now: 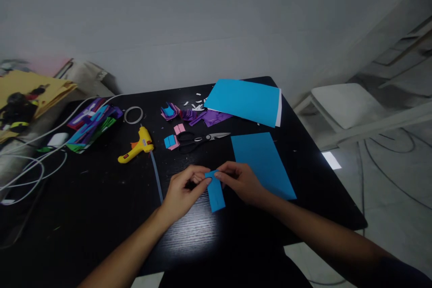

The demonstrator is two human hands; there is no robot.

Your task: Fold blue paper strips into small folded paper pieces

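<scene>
A narrow strip of blue paper [217, 198] is pinched at its far end by both of my hands, over the near middle of the black table. My left hand [184, 189] grips the strip's left edge between thumb and fingers. On its right edge, the thumb and fingers of my right hand [243, 183] are closed. Beside my right hand lies a larger blue sheet [263, 159], partly behind the wrist. Scissors with black handles [202, 139] rest just beyond my hands, blades pointing right. Small folded pink and blue paper pieces [171, 141] sit by the handles.
A yellow glue gun [141, 145] with a grey-blue cord lies left of centre, near a roll of tape [133, 115]. Blue and white sheets [245, 101], purple scraps [216, 118] and white clippings are at the back. Coloured strips [91, 123] and white cables [37, 162] occupy the left.
</scene>
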